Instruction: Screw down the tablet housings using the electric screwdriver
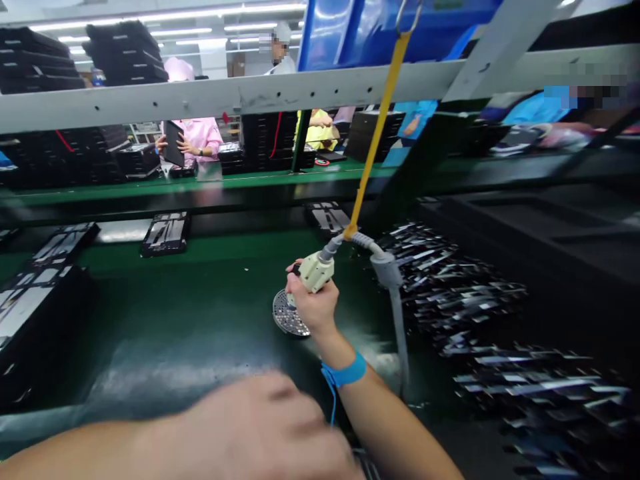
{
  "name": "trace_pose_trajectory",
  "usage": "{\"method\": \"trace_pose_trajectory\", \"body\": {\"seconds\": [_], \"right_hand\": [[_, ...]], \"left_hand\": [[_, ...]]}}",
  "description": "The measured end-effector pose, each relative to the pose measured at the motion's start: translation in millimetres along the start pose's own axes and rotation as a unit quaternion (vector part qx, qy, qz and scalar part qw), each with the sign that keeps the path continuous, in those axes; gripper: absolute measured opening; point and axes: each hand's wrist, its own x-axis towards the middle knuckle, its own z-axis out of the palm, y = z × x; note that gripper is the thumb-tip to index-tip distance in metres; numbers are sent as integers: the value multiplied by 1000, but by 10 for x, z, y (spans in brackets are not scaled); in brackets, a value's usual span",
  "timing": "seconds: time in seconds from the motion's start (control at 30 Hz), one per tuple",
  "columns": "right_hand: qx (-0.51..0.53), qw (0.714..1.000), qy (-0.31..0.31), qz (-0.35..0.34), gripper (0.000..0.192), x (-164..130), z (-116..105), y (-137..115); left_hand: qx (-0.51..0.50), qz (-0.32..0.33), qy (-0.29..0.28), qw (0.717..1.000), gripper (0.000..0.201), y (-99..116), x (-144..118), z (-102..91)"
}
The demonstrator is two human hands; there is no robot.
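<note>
My right hand (pixel 316 301), with a blue band around its wrist, is closed around a cream-coloured electric screwdriver (pixel 318 272). The tool hangs from a yellow strap (pixel 376 137) and has a grey cable (pixel 399 327). Its lower end points down at a round metal plate (pixel 287 320) full of small holes or screws; whether the tip touches it is hidden. Close to the camera, my left hand (pixel 270 427) stretches in from the lower left. Motion smears it, and its fingers are mostly out of sight.
Rows of thin dark parts (pixel 450 287) stand on the right beside a black foam tray (pixel 550 240). Stacked black trays (pixel 35 320) occupy the left. Flat devices (pixel 166 233) lie at the back of the green bench (pixel 200 300). A metal rail (pixel 200 100) crosses above; co-workers are beyond.
</note>
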Motion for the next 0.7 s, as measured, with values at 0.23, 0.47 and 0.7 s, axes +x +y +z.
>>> {"method": "trace_pose_trajectory", "body": {"seconds": [0.23, 0.47, 0.7], "right_hand": [[-90, 996, 8, 13, 20, 71, -546, -121], [-166, 986, -26, -7, 11, -100, -596, -244], [-180, 983, -9, -41, 20, -231, -630, -149]], "left_hand": [[-54, -427, -29, 902, 25, -1973, 377, 547], [-117, -555, -20, 824, 32, -3365, 1801, 1600], [-168, -656, 66, 733, 41, -3943, 2704, 2151]]}}
